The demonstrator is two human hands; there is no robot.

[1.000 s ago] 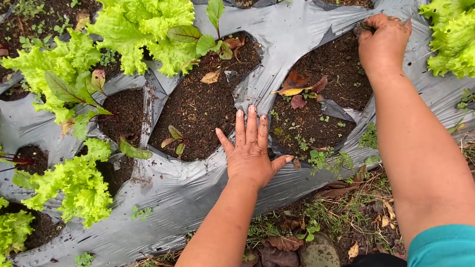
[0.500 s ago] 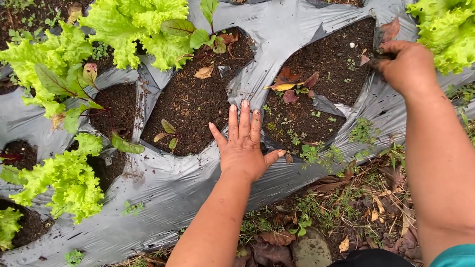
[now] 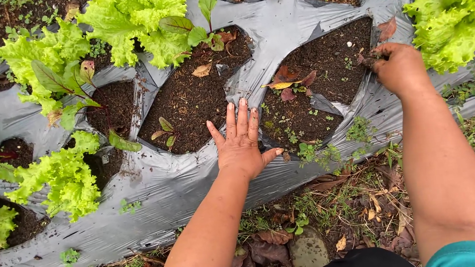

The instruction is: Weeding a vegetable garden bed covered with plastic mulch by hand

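Head view of a garden bed covered with grey plastic sheeting (image 3: 155, 189), in which openings exposed dark soil. The opening beside the right hand (image 3: 327, 89) held moist, crumbly soil scattered with small green weed seedlings, a few white specks and several dry leaves, one yellow-brown (image 3: 279, 85) and others reddish. It lay right of centre in the frame, between the two hands. A neighbouring opening (image 3: 193, 103), left of it, carried a small seedling (image 3: 164, 132) and a tan dry leaf (image 3: 202, 70).

The left hand (image 3: 241, 142) lay flat, palm down, on the strip of sheeting between these two openings; its fingers were straight and slightly spread, the thumb was stretched out to the side, and it gripped nothing. The forearm ran up from the lower edge of the frame.

The right hand (image 3: 398, 66) was at the far right rim of the soil opening, knuckles up, with fingers curled closed around a small dark clump of soil and plant scraps (image 3: 370, 59); exactly what the clump contained could not be told. Its arm reached up from the lower right, where a teal sleeve (image 3: 468, 256) showed.

Light green lettuce plants (image 3: 137, 14) stood behind and to the left, and another (image 3: 459, 4) was just beside the right hand. Leaf litter and grass (image 3: 344, 199) bordered the sheeting's near edge.
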